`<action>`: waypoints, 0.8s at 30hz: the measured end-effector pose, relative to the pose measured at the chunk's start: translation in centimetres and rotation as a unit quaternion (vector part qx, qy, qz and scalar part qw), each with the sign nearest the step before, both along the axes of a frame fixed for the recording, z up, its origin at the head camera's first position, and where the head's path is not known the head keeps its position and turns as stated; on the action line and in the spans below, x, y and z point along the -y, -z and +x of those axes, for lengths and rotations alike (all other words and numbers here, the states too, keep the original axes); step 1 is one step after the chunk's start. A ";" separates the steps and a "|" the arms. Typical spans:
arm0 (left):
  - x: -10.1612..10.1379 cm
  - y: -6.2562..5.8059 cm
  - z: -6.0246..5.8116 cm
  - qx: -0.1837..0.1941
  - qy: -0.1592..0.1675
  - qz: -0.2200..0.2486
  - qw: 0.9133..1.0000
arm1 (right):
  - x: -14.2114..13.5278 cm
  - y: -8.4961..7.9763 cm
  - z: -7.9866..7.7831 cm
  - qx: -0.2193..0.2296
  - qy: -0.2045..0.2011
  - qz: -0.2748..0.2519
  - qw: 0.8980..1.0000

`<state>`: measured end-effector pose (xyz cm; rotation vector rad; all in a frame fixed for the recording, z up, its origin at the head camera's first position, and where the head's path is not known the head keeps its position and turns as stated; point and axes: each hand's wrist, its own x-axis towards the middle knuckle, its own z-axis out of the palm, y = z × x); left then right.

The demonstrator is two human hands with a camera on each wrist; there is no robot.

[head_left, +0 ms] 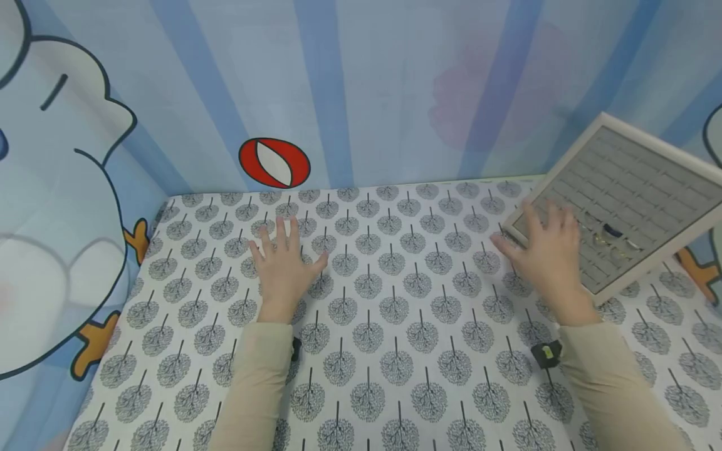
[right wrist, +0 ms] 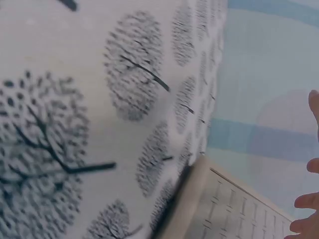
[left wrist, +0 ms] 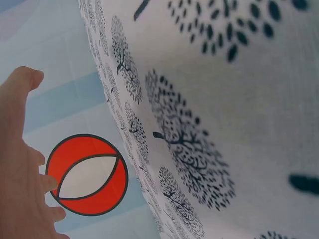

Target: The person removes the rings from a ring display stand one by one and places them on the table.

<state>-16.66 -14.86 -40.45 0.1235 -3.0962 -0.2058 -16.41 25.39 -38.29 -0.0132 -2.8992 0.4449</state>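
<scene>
A ring display tray (head_left: 637, 181) with a pale frame and grey slotted lining stands tilted at the right of the table in the head view. Several rings (head_left: 613, 232) sit in its lower slots, some gold-coloured and one with a dark part. My right hand (head_left: 546, 258) hovers with fingers spread, overlapping the tray's near left corner. In the right wrist view, the fingers (right wrist: 306, 201) show at the edge beside the tray. Toward the left, my left hand (head_left: 282, 266) is spread over the cloth and holds nothing; its thumb stands apart from the fingers in the left wrist view.
A white cloth (head_left: 366, 338) printed with dark trees covers the table. Behind it hangs a blue striped backdrop (head_left: 389, 94) with cartoon figures and a red-and-white oval (head_left: 293, 164). Dark wrist devices (head_left: 546, 354) show beside the cuffs.
</scene>
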 end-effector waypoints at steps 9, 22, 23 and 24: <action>-0.8 0.1 -0.1 -0.015 0.012 -0.004 1.000 | -2.0 -1.9 0.8 -0.116 0.056 -0.058 0.990; -3.5 0.7 -0.2 -0.010 0.083 -0.016 0.996 | -6.1 -2.3 2.2 -0.241 0.212 -0.144 0.936; -3.7 0.7 -0.2 -0.012 0.087 -0.017 0.996 | -6.5 -2.3 2.3 -0.243 0.226 -0.145 0.932; -3.9 0.8 -0.2 -0.014 0.091 -0.017 0.996 | -6.9 -2.3 2.5 -0.243 0.240 -0.142 0.929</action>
